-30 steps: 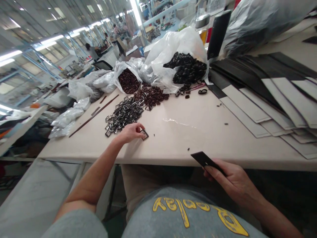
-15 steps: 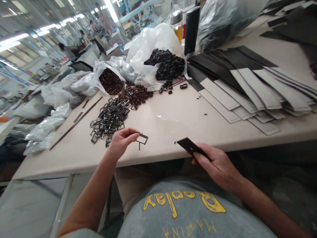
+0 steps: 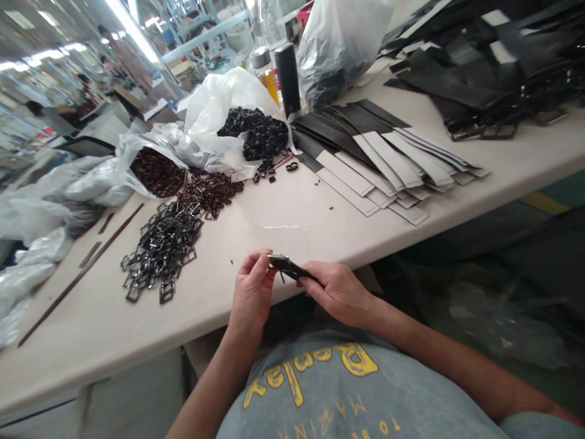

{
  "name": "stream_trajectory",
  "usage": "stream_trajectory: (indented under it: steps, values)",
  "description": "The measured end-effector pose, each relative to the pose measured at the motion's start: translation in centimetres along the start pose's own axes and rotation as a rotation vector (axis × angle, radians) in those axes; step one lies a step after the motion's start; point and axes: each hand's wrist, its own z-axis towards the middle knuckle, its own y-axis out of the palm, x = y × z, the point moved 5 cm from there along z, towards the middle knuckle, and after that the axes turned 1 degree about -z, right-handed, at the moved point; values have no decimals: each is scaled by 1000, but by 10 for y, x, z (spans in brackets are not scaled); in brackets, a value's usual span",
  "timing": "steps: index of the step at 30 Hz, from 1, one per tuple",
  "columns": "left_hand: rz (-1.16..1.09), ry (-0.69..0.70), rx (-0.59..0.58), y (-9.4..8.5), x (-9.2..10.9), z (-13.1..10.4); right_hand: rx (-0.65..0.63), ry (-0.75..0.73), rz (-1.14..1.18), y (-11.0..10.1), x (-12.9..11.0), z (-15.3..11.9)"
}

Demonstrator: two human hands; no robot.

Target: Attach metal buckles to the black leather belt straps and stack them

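My left hand is closed in a pinch on a dark metal buckle, a rectangular frame with a thin prong hanging down. My right hand is wrapped around a dark strap, thumb on top. The strap's end meets the buckle between the two hands, just over the table's near edge. Whether the strap passes through the frame or only touches it, I cannot tell. To the left of my left hand lies a heap of similar buckles.
Small brown loops spill from a plastic bag behind the buckles, and black loops fill another bag. Dark straps with pale undersides lie fanned out at right. A bottle stands at the back. Buckled straps are piled far right.
My hands have come together, bringing the buckle against the strap's end; they were well apart before. The view has swung right, showing the pile at the far right.
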Motion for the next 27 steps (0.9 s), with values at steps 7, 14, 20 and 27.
stream_trajectory:
  steps: [7, 14, 20, 27]
  values:
    - [-81, -197, -17, -2, -12, 0, 23, -87, -101, 3, 4, -3]
    - [-81, -249, 24, 1, -22, -3, 32, -121, -205, 6, 6, -5]
    - [-40, -145, -29, 8, -13, -7, 151, -61, -154, -3, 8, -5]
    - [85, -95, -44, 9, -14, -13, 147, -55, -53, -7, 11, -6]
